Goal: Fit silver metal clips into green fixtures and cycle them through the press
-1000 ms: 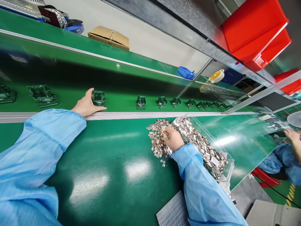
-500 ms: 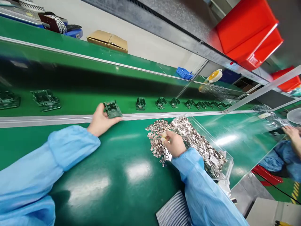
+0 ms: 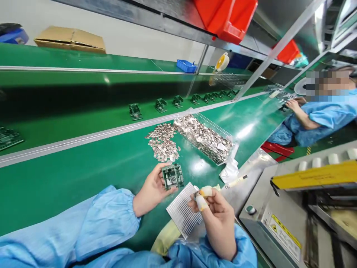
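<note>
My left hand (image 3: 154, 190) is closed around a green circuit board (image 3: 172, 176), gripping it by its edges with the component side up. To the right of it, my right hand (image 3: 216, 216) is pinched on a small metal piece (image 3: 196, 194), too small to make out in detail. Pale finger cots cover its thumb and forefinger. Beneath that hand lies a ridged silvery sheet (image 3: 182, 212), partly covered by the fingers. Beyond both hands, a heap of small metal pieces (image 3: 164, 143) is spread on the green bench, beside a clear tray (image 3: 223, 162) full of the same pieces.
Several circuit boards (image 3: 135, 111) stand in a row along the strip behind the white rail (image 3: 111, 132). A crumpled white tissue (image 3: 230, 171) is by the tray. At right are a machine with a yellow bar (image 3: 315, 175) and a co-worker in blue (image 3: 320, 115). Red bins (image 3: 225, 18) hang overhead.
My left hand has brought the circuit board from the rail toward me. My right hand has drawn back from the heap to above the ridged sheet. The view has turned right.
</note>
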Motion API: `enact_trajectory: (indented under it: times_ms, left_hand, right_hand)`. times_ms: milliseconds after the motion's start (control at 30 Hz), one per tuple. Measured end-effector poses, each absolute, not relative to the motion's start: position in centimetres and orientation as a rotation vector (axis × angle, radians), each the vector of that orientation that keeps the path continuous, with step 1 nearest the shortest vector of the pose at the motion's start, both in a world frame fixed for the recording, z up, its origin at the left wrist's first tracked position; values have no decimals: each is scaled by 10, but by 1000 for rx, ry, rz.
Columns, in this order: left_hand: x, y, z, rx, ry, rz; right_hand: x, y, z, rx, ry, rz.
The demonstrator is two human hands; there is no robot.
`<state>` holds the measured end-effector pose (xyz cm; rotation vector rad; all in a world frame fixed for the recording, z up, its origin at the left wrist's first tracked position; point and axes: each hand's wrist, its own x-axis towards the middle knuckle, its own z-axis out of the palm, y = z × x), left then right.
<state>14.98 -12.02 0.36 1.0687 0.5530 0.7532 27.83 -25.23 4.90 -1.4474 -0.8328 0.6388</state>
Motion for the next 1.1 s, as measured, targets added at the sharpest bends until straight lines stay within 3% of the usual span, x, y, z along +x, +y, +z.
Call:
enact_trajectory:
  times_ms: [133,233,1100]
  left_hand:
    - [165,-154,6,1047,530,772]
    - [170,-168,7,1064,521,778]
    - [161,-173,-5,1273,490,751]
  right_hand:
    - [268,-260,21,-1386,-579,419]
    - [263,-262,12,-1374,-511,433]
    - [256,-259,1,-1676,-849,269]
